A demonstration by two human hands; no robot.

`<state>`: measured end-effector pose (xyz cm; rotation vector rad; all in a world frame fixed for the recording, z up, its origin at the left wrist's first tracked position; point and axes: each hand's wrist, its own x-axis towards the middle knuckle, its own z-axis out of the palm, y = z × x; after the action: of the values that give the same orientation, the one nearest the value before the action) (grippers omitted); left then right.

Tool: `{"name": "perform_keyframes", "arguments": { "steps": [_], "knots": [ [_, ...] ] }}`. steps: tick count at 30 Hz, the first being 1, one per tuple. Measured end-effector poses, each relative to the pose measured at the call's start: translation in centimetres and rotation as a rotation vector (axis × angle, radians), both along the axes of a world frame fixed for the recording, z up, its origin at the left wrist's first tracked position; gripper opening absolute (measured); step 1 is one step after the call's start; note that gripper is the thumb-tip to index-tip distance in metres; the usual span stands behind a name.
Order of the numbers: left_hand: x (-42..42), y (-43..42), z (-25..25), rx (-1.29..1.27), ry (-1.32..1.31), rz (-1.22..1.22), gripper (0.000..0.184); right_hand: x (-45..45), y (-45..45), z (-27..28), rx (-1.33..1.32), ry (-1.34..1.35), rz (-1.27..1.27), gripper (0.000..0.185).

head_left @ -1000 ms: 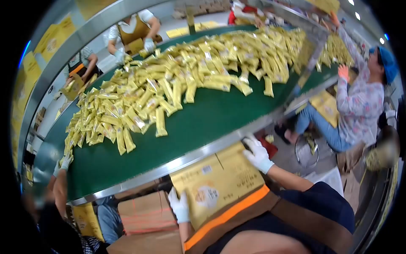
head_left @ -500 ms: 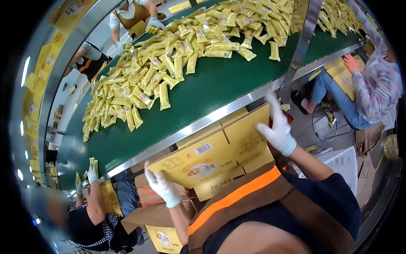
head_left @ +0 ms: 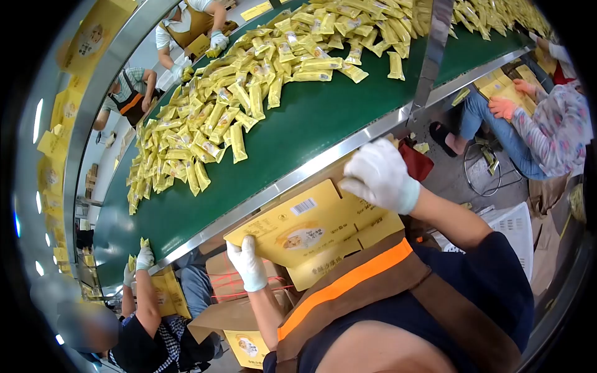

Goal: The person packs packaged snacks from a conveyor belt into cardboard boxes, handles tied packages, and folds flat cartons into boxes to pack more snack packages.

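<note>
A yellow printed carton, with a barcode and a round picture on its face, is partly unfolded in front of my apron. My left hand, in a white glove, grips its left edge with the thumb on the printed face. At the carton's upper right, my right hand, also gloved in white, is closed with its fingers curled over the side panel. The fingertips are partly hidden. Beyond the carton, a heap of yellow wrapped packets lies on the green conveyor belt.
The belt's metal edge runs just beyond the carton. A metal post rises at the right. Co-workers sit or stand on both sides and across the belt. Near my right elbow is a white plastic crate; brown cardboard lies lower left.
My right hand has gone from spread fingers to a curled grip, moving left, and the carton's right panel has bent inward. My left hand has shifted slightly right, still on its edge.
</note>
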<state>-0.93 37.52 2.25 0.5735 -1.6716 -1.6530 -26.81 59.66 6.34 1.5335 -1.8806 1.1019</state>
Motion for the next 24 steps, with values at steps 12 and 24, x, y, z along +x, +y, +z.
{"name": "perform_keyframes", "arguments": {
  "steps": [12, 24],
  "knots": [
    [-0.9, 2.1, 4.0, -0.071, 0.243, -0.325, 0.098, -0.3, -5.2, 0.6, 0.923, -0.013, 0.888, 0.025],
    [-7.0, 5.0, 10.6, -0.433, -0.403, -1.248, 0.053, 0.1, 0.5, 2.2, 0.257, 0.109, 0.312, 0.04]
  ]
}}
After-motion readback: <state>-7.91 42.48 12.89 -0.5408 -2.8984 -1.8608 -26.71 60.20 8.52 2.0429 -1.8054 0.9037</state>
